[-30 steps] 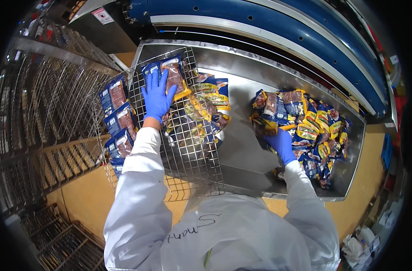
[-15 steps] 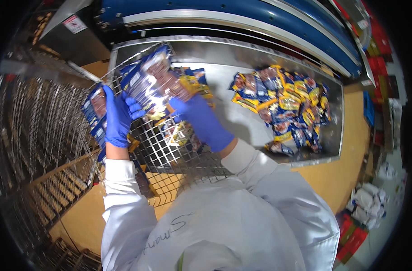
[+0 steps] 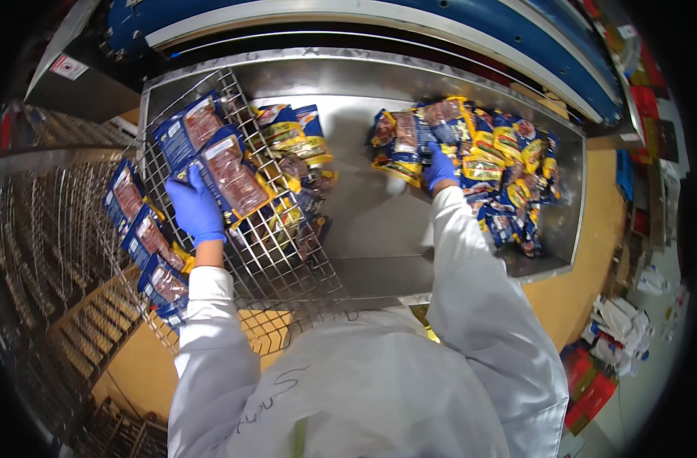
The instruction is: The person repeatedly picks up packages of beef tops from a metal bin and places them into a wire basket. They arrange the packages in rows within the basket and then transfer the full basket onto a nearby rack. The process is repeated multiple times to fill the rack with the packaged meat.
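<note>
My left hand (image 3: 196, 208), in a blue glove, closes on the near-left edge of a blue packet of reddish sliced meat (image 3: 235, 177), which lies on a wire rack (image 3: 268, 256). Beyond it another such packet (image 3: 198, 124) lies flat on the wires, and several more (image 3: 154, 237) run in a row down the rack's left side. My right hand (image 3: 440, 168), gloved alike, reaches into the left part of a heap of blue-and-yellow packets (image 3: 501, 164). Its fingers appear bent onto a packet there, partly hidden among the others.
The rack rests tilted across the left of a shallow metal tray (image 3: 364, 229). Loose packets (image 3: 306, 137) lie under and beside it. A blue machine with a pale rail (image 3: 379, 14) spans the far side. Wire shelving (image 3: 51, 229) stands at left, and red boxes (image 3: 593, 397) at lower right.
My right hand has left the packets at the rack and moved right to the heap. Two packets that were being handled now lie on the rack; my left hand has shifted onto the nearer one.
</note>
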A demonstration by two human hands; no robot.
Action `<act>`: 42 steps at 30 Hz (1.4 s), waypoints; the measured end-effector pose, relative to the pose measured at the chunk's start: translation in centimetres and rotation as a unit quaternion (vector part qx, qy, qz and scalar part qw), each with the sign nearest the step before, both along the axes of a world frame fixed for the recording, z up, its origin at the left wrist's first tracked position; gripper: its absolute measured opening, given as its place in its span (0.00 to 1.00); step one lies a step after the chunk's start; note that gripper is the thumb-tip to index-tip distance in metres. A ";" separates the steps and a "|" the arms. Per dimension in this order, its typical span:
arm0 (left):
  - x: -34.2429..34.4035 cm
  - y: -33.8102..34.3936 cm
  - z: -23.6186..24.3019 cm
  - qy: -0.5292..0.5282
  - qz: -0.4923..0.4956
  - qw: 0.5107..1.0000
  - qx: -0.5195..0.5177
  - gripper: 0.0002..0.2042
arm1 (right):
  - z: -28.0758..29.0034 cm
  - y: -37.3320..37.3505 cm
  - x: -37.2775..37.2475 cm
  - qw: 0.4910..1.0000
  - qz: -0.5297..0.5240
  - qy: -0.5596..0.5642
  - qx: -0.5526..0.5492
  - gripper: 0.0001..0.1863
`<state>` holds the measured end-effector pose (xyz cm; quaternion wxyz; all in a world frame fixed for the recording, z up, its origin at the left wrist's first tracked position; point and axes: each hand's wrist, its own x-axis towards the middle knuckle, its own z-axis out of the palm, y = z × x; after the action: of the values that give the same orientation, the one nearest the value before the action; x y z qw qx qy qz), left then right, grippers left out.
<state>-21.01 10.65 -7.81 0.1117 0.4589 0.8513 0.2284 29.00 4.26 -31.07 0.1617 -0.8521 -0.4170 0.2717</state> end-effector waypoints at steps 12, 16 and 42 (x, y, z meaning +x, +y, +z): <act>3.9 -1.2 -0.1 0.278 -0.306 0.911 0.001 0.30 | 18.7 7.0 -10.3 0.919 0.040 0.221 0.323 0.07; 4.3 -1.3 3.0 0.077 -0.356 0.926 0.097 0.35 | 31.3 4.4 -16.9 0.893 0.246 0.320 0.202 0.11; 4.6 -11.3 2.3 0.095 0.018 0.989 0.113 0.39 | 17.1 0.7 -4.2 0.943 0.311 -0.115 -0.007 0.22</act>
<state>-16.37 -0.63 -5.47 -0.0265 0.4728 0.8349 0.2807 24.83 4.99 -13.94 0.0142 -0.7064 -0.6754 0.2113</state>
